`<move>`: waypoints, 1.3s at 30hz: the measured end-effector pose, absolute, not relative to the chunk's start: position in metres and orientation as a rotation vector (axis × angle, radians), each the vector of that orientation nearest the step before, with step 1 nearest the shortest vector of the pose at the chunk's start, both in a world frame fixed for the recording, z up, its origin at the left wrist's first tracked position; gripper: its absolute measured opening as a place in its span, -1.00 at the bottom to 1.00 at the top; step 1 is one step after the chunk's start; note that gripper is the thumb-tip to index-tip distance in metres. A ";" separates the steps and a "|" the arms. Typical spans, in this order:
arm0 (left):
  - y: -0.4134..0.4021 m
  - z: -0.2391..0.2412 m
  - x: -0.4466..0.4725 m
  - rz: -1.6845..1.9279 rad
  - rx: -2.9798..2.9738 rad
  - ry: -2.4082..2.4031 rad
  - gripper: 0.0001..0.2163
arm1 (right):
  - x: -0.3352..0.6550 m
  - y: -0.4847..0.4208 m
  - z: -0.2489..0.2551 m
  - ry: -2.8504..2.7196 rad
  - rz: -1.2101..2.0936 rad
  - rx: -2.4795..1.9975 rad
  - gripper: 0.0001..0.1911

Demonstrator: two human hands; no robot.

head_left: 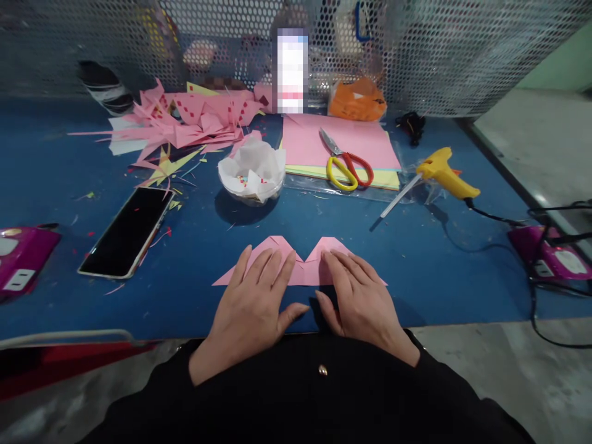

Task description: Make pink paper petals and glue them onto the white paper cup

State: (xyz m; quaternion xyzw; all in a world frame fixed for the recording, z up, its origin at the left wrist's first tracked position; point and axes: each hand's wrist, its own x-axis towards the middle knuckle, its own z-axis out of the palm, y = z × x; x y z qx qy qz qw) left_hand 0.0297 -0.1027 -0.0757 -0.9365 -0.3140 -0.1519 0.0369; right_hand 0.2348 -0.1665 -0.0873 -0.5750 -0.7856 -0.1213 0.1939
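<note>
A folded pink paper [304, 271] lies flat on the blue table near its front edge. Its top outline has two rounded peaks with a notch between them, and a pointed corner sticks out at each side. My left hand [254, 302] rests palm down on the left half, fingers stretched out over the folds. On the right half lies my right hand [361, 296], likewise flat with fingers extended. Both thumbs point inward below the paper's straight lower edge, a small gap between them. The parts of the paper under the palms are hidden.
Beyond the paper stand a lined bowl [252, 172] of scraps, scissors [345, 161] on stacked coloured sheets [314, 142], and a yellow glue gun [444, 172]. A phone [129, 234] and pink offcuts [198, 117] lie left. Cables [550, 246] hang right; perforated metal [231, 37] closes the back.
</note>
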 end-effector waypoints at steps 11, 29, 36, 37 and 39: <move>-0.101 -0.082 0.041 -0.504 -2.909 -0.819 -0.23 | 0.235 -0.165 -0.084 -2.270 -0.263 -1.647 -0.51; -0.096 -0.076 0.041 -0.371 -3.022 -0.880 -0.34 | 0.235 -0.162 -0.071 -2.216 -0.078 -1.709 -0.58; -0.094 -0.076 0.042 -0.382 -3.028 -0.851 -0.40 | 0.231 -0.162 -0.065 -2.193 -0.045 -1.733 -0.49; -0.095 -0.076 0.042 -0.386 -3.024 -0.848 -0.42 | 0.230 -0.162 -0.066 -2.214 -0.033 -1.723 -0.45; -0.095 -0.076 0.041 -0.398 -3.018 -0.850 -0.43 | 0.228 -0.160 -0.069 -2.265 -0.004 -1.719 -0.39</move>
